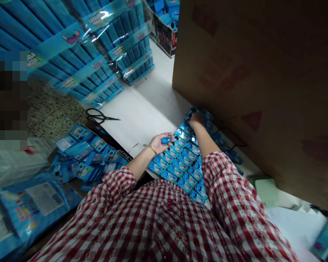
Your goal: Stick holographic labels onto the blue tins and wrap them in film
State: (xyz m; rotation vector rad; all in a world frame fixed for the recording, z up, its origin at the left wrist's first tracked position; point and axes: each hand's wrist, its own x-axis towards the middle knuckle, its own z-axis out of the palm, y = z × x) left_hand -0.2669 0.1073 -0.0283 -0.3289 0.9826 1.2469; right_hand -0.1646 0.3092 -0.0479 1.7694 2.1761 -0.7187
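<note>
My left hand (pixel 159 143), palm up with a gold bangle at the wrist, holds a small round blue piece (pixel 166 140) between its fingers. Just below it, rows of small blue-and-white packs (pixel 182 163) lie tightly side by side on a white surface (pixel 142 109). My right hand (pixel 196 120) reaches over the far end of these rows and rests on the blue packs there. Its fingers are curled and partly hidden, so I cannot tell whether it grips one. A large brown cardboard sheet (pixel 248 83) hangs close beyond it.
Shrink-wrapped blue bundles labelled Caramelo (pixel 112 36) stand at the back left. Black-handled scissors (pixel 100 116) lie at the white surface's edge. Loose blue cards (pixel 90 154) and plastic-wrapped packages (pixel 30 207) lie lower left. A green sponge (pixel 266 191) sits at right.
</note>
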